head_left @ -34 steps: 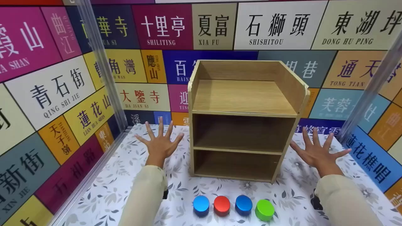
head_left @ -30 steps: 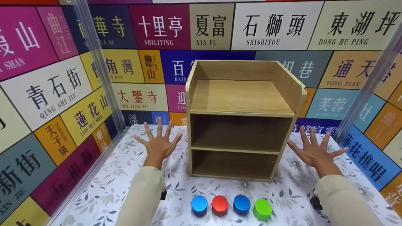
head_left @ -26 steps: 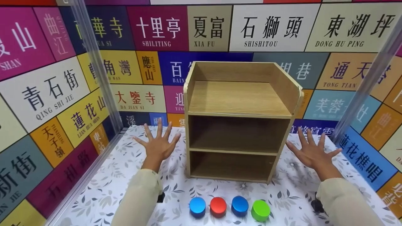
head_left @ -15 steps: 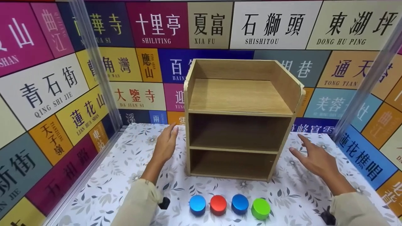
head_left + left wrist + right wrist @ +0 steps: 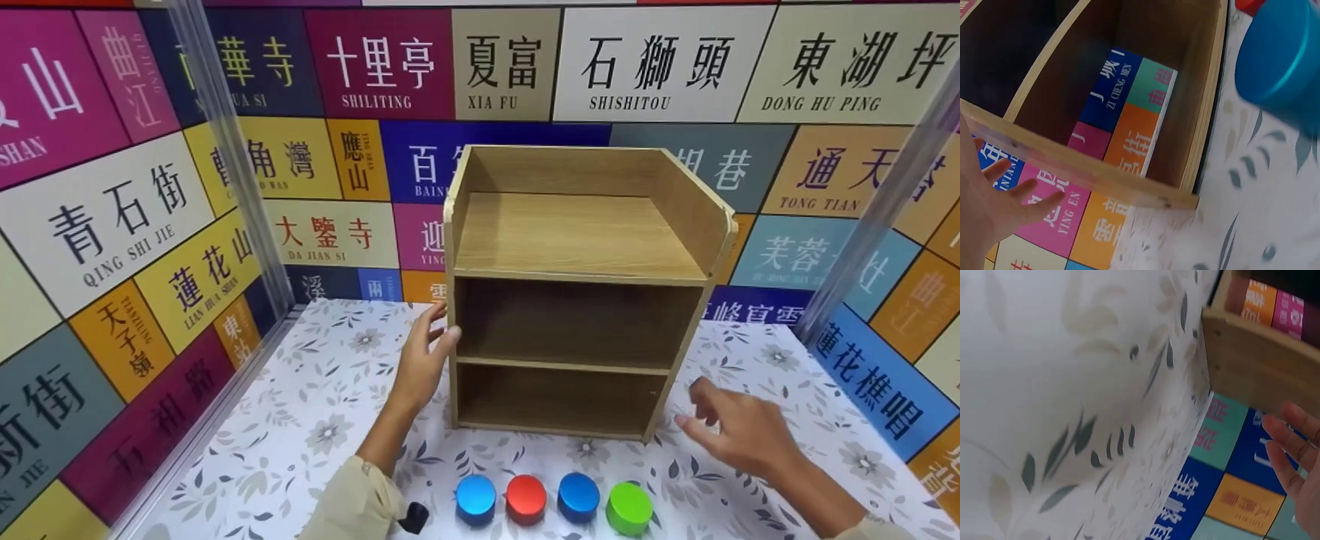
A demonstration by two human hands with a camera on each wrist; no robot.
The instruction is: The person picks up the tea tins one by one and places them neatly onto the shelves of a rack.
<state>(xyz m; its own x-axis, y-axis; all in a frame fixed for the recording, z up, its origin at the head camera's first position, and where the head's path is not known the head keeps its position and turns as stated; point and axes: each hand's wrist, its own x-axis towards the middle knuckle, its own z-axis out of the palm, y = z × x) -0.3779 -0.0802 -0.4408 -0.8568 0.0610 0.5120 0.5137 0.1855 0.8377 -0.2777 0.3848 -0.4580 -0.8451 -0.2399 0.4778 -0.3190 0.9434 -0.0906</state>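
A small wooden shelf unit (image 5: 585, 232) with an upper surface and two compartments stands on the table. My left hand (image 5: 424, 364) is beside its left side panel, fingers extended and thumb apart; whether they touch the panel I cannot tell. Off to the right, my right hand (image 5: 750, 431) hovers with loosely bent fingers and holds nothing. In front of the shelf stands a row of round cylinders: light blue (image 5: 476, 496), red (image 5: 526, 497), dark blue (image 5: 578, 495) and green (image 5: 629, 507). A blue cylinder (image 5: 1280, 62) looms close in the left wrist view.
A white cloth with grey leaves (image 5: 300, 450) covers the table. Colourful sign-printed walls (image 5: 645, 64) enclose the back and sides, with clear strips (image 5: 232, 150) at the corners.
Both hands were spread wide with fingers splayed. My left hand has turned and moved right to the shelf's side; my right hand has come nearer, its fingers bending. Shelf and cylinders stay put.
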